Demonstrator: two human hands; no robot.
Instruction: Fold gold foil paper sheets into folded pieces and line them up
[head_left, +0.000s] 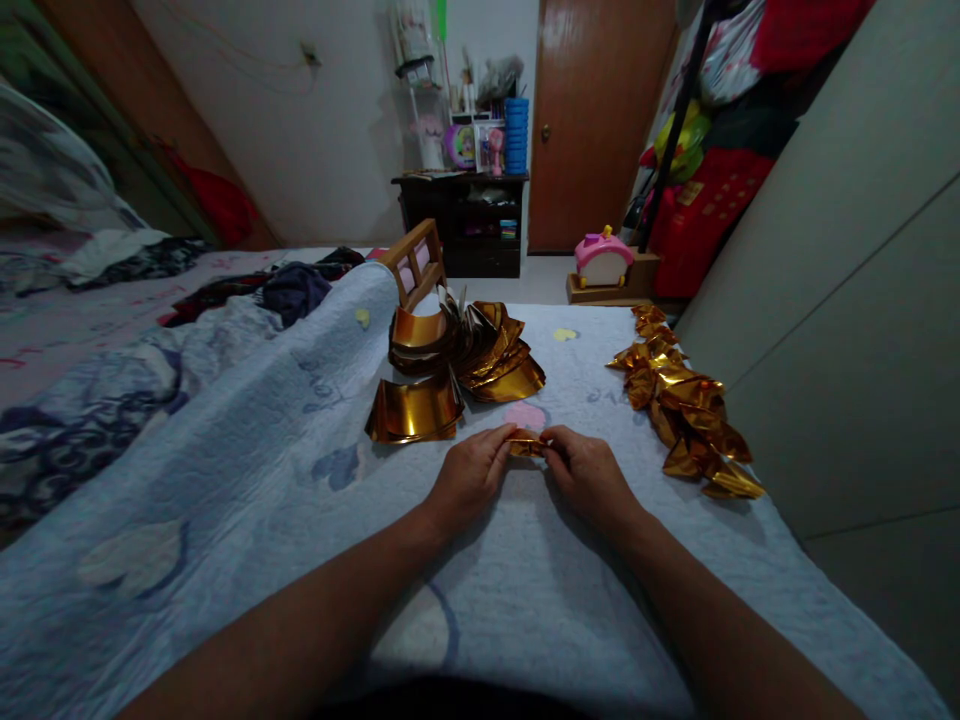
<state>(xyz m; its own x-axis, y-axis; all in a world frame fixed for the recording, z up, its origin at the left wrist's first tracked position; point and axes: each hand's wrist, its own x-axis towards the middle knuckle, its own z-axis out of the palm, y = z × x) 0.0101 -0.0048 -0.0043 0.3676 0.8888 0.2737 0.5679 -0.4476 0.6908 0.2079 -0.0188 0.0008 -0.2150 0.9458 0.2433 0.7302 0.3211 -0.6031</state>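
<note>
A small folded piece of gold foil paper (526, 444) is stretched between my two hands, low over the bed cover. My left hand (474, 465) pinches its left end, and my right hand (589, 470) grips the right end. Beyond my left hand lie curved stacks of gold foil sheets (416, 408), with more fanned-out foil sheets (502, 360) just behind. Over to the right, a row of folded gold foil pieces (694, 415) runs along the bed's edge. My fingers partly cover the ends of the held piece.
The pale blue quilted cover (517, 600) spreads under everything and rises at the left over a wooden bed rail (416, 262). A pink toy (604, 258) rests on a box past the bed's far end. A dark cabinet (461, 220) stands by the wall, beside a brown door (600, 120).
</note>
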